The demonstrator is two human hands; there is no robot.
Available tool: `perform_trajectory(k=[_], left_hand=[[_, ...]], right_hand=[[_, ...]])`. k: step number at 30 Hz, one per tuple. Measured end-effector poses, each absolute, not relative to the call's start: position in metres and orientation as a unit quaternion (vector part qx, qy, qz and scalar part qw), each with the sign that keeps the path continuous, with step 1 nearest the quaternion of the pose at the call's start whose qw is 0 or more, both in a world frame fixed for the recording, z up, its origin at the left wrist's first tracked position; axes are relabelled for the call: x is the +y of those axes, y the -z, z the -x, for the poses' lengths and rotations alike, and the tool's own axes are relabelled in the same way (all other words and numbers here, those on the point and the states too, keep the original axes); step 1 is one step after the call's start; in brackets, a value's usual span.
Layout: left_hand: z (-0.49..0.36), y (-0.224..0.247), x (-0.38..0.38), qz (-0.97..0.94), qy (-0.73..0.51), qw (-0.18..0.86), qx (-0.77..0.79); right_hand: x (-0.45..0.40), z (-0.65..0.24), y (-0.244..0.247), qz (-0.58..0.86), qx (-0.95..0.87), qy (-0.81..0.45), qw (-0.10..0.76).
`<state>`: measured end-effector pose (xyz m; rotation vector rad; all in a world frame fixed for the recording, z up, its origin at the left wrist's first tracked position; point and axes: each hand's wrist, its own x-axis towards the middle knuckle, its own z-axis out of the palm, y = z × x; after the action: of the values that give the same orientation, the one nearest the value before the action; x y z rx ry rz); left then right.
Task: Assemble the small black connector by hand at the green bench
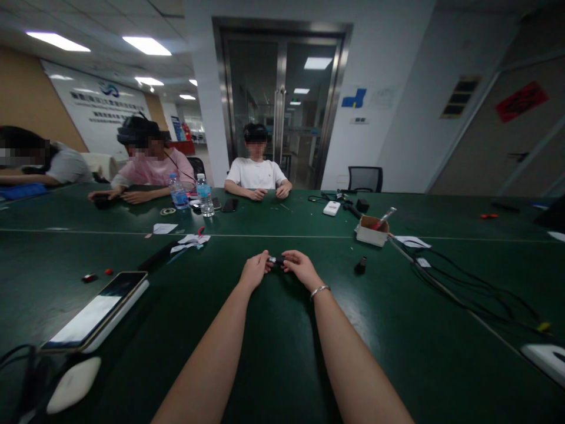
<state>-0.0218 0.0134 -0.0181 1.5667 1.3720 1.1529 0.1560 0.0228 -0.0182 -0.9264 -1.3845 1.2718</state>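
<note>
I have a small dark piece (pixel 279 259) with a bright metal end (pixel 272 259) right in the middle of the head view, held up between the two hands just over the green table (pixel 282 341). Its long axis runs sideways, from one hand to the other, roughly level as far as I can make out. The metal end points to the left hand (pixel 256 271) and the dark end to the right hand (pixel 302 268), so neither hand is nearer; each has one end, and only a short stretch shows between them. I see both hands nearly closed, thumbs and fingertips pinched together on the piece, the right covering most of its dark end. I cannot tell how firmly either one grips, nor whether the two parts are joined or merely touching.

Outward from there, a silver bracelet (pixel 319 292) circles the right wrist. To the right, apart from the hands, I find a small black object (pixel 361 265) on the tabletop, with an open box (pixel 372 234) beyond it. Well off to the left lies a phone (pixel 99 312).
</note>
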Motion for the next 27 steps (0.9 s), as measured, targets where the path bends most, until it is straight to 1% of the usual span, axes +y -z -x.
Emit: perform_trajectory(k=[2, 6, 12, 19, 27], left_hand=[[0.0226, 0.0181, 0.0124, -0.614, -0.462, 0.383, 0.512], [0.0230, 0.0162, 0.0086, -0.629, -0.479, 0.373, 0.485], [0.0217, 0.0156, 0.0076, -0.652, -0.473, 0.336, 0.488], [0.0223, 0.0176, 0.0099, -0.648, -0.454, 0.361, 0.494], [0.0229, 0.0155, 0.0089, -0.660, -0.459, 0.336, 0.490]], right_hand=[[0.0233, -0.1557, 0.0187, 0.388, -0.570, -0.524, 0.500], [0.0244, -0.1549, 0.0192, 0.397, -0.565, -0.521, 0.502], [0.0256, -0.1536, 0.0189, 0.412, -0.553, -0.521, 0.504], [0.0263, -0.1552, 0.0188, 0.411, -0.545, -0.531, 0.502], [0.0289, -0.1547, 0.0220, 0.413, -0.540, -0.528, 0.510]])
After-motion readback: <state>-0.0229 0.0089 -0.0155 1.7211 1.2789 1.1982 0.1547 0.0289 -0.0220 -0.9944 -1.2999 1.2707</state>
